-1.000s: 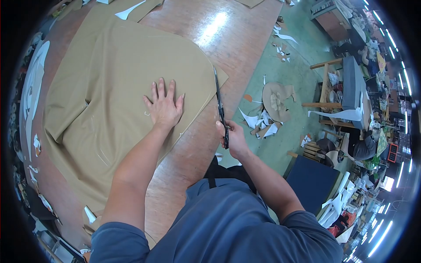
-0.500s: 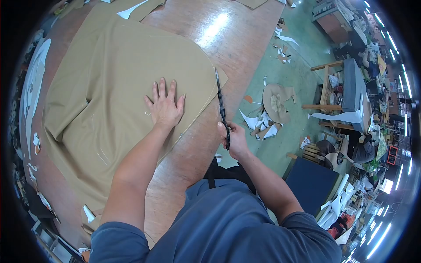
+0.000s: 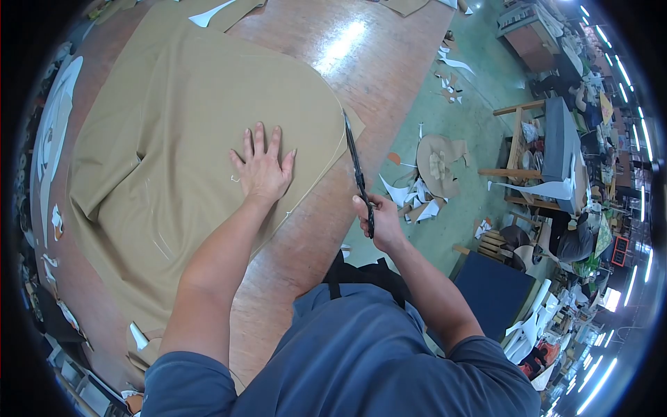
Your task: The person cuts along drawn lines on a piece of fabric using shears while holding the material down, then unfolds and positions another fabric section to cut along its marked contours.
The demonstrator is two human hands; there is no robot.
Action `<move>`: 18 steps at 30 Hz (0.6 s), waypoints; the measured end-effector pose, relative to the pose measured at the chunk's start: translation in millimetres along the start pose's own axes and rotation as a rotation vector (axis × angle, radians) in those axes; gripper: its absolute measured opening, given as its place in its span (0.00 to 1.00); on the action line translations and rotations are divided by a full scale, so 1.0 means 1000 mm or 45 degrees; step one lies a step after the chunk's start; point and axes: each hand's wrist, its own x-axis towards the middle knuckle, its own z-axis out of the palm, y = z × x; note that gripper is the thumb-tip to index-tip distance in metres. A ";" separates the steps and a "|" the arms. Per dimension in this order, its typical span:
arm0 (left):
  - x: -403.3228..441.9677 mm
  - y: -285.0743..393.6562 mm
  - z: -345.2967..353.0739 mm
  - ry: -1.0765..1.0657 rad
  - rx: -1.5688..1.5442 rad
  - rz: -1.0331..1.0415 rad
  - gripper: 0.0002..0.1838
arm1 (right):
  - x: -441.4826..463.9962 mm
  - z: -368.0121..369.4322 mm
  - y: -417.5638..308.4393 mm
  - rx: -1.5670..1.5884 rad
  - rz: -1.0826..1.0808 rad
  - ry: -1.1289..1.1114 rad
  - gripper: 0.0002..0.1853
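Note:
A large sheet of tan leather-like material (image 3: 201,104) lies over the table, with folds at its left side and a pale line along its curved right edge. My left hand (image 3: 264,170) rests flat on it, fingers spread. Wrapped round the handles of black scissors (image 3: 358,167) is my right hand (image 3: 382,222), just beyond the table's right edge. The scissor blades reach up to the curved edge of the material, where a pointed tan offcut (image 3: 355,125) sticks out. Whether the blades are fully closed is hard to see.
The reddish wooden table (image 3: 306,243) ends at a diagonal right edge. On the green floor (image 3: 479,90) lie white and tan scraps (image 3: 424,201). A wooden-framed bench (image 3: 556,146) and a dark blue panel (image 3: 493,288) stand farther right. White pieces (image 3: 55,125) lie at the table's left.
My right hand and the scissors have shifted slightly right and down, the blades tilting a little more. My left hand stays flat in place on the material.

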 end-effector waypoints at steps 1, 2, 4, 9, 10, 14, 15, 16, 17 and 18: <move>0.000 0.000 0.000 0.000 0.000 0.000 0.38 | 0.000 0.000 0.000 -0.003 -0.001 0.000 0.38; 0.000 0.000 0.000 0.000 0.000 0.000 0.38 | 0.000 0.000 -0.001 -0.005 -0.003 0.000 0.37; 0.000 0.001 -0.001 -0.009 0.006 -0.006 0.38 | -0.001 0.001 -0.002 -0.015 -0.008 -0.002 0.37; 0.001 0.001 -0.001 -0.009 0.013 -0.008 0.38 | -0.004 0.000 -0.006 -0.059 0.011 -0.001 0.37; 0.001 0.001 -0.001 -0.006 0.011 -0.008 0.38 | -0.003 -0.001 -0.005 -0.052 0.007 -0.001 0.37; 0.000 0.001 -0.002 -0.012 0.003 -0.006 0.38 | 0.001 -0.001 -0.003 -0.032 0.007 -0.022 0.37; 0.000 0.002 -0.002 -0.012 0.006 -0.008 0.38 | 0.002 0.000 -0.004 -0.030 0.008 -0.029 0.38; 0.000 0.002 -0.002 -0.012 0.008 -0.009 0.38 | 0.004 0.001 -0.006 -0.046 0.000 -0.027 0.38; 0.000 0.002 -0.002 -0.012 0.012 -0.011 0.38 | 0.008 0.004 -0.008 -0.061 -0.009 -0.027 0.38; 0.000 0.002 -0.002 -0.008 0.010 -0.007 0.38 | 0.011 0.006 -0.009 -0.074 -0.016 -0.029 0.37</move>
